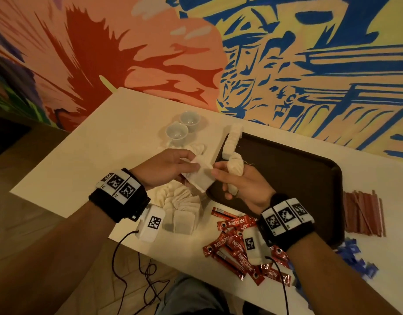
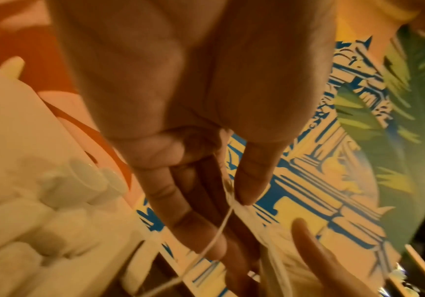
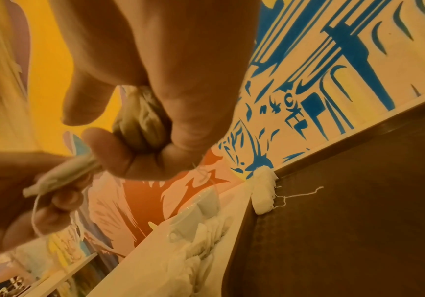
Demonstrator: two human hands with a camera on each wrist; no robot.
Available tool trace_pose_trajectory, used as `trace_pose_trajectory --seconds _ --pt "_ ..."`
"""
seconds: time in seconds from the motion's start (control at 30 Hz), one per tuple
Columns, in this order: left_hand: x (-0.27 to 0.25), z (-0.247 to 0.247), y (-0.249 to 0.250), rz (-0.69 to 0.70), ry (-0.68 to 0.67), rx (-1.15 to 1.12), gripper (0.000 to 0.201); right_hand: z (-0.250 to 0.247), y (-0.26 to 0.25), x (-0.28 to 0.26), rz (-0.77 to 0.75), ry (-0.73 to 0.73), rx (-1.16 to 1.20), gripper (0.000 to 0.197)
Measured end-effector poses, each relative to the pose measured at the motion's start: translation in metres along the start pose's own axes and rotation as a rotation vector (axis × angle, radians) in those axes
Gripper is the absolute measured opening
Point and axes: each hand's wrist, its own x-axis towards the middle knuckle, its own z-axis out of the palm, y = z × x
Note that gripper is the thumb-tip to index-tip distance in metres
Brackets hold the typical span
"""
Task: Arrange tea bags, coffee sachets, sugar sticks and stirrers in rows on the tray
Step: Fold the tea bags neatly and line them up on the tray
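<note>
My left hand [image 1: 189,165] pinches a single white tea bag [image 1: 201,177] by its edge just left of the dark brown tray [image 1: 298,178]; its string [image 2: 216,235] hangs past the fingers [image 2: 249,184]. My right hand [image 1: 227,178] grips a bundle of tea bags [image 1: 235,165], and one fingertip touches the single bag. In the right wrist view the bundle [image 3: 140,124] sits between thumb and fingers. A short row of tea bags [image 1: 232,138] lies along the tray's left edge, also in the right wrist view [image 3: 263,188].
Loose tea bags [image 1: 182,208] are piled on the white table below my left hand. Red coffee sachets [image 1: 232,237] lie under my right wrist. Brown stirrers [image 1: 362,214] and blue sugar sticks [image 1: 352,258] lie right of the tray. Two pale cups [image 1: 182,126] stand behind.
</note>
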Motion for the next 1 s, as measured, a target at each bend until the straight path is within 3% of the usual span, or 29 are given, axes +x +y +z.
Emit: trace_pose_trajectory --seconds 0.2,0.33,0.4,0.53,0.63,0.7,0.8,0.9,1.0 --pt "-0.001 0.038 0.026 0.022 -0.11 0.134 0.015 -0.02 -0.003 -0.024 -0.088 0.061 -0.139 0.033" --pt "-0.001 0.044 0.035 0.024 -0.167 0.195 0.017 -0.049 -0.009 -0.045 -0.097 0.116 -0.168 0.038" --pt "-0.001 0.043 0.042 0.037 -0.164 0.148 0.013 -0.059 -0.013 -0.059 -0.085 0.113 -0.174 0.031" --pt "0.0 0.05 0.062 0.121 -0.012 0.147 0.013 -0.069 -0.017 -0.084 -0.101 0.085 -0.133 0.022" --pt "0.003 0.058 0.072 0.182 0.133 0.404 0.026 -0.071 -0.017 -0.1 -0.144 0.096 -0.121 0.015" --pt "-0.002 0.069 0.077 0.203 0.149 0.597 0.042 -0.073 -0.015 -0.109 -0.172 0.121 -0.108 0.009" --pt "-0.013 0.092 0.081 0.239 0.013 0.614 0.047 -0.074 -0.011 -0.121 -0.202 0.142 -0.107 0.01" --pt "-0.017 0.116 0.078 0.265 -0.146 0.504 0.032 -0.071 -0.007 -0.131 -0.218 0.157 -0.104 0.008" --pt "-0.015 0.128 0.071 0.313 -0.155 0.525 0.012 -0.069 -0.003 -0.137 -0.224 0.163 -0.095 0.007"
